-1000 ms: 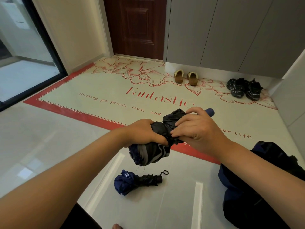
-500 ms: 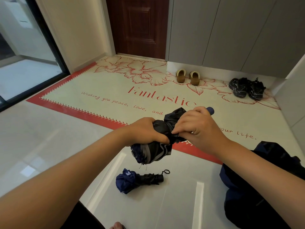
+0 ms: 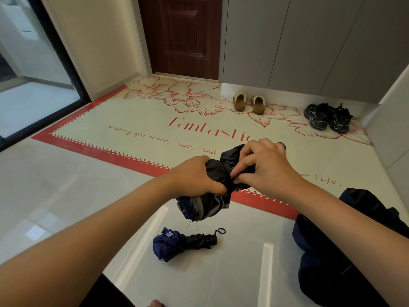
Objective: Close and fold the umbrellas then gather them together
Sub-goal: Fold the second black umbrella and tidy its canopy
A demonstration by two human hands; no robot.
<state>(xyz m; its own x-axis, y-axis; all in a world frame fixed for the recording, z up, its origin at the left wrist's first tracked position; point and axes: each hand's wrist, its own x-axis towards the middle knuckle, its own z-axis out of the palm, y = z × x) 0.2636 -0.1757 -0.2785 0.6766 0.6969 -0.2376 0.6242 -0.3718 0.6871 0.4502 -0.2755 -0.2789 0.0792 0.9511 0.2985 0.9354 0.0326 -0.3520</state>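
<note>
I hold a collapsed dark umbrella [image 3: 205, 204] with a grey-striped edge in the air above the floor. My left hand [image 3: 194, 176] grips its bunched canopy from the left. My right hand [image 3: 263, 167] pinches the black fabric near the middle, and the blue handle tip [image 3: 282, 146] pokes out beyond my fingers. A second folded navy umbrella [image 3: 177, 243] with a wrist loop lies on the pale tiles below. A third dark navy umbrella [image 3: 345, 251], loose and bulky, lies on the floor at the right under my right forearm.
A cream and red floral doormat [image 3: 132, 120] covers the floor ahead. Tan slippers [image 3: 249, 104] and black sneakers [image 3: 327, 117] stand along the far wall by grey cabinets. A brown door [image 3: 183, 34] is behind, and a glass door at left.
My right fingers have shifted on the black fabric, curling in closer to my left hand. The held umbrella stays about where it was.
</note>
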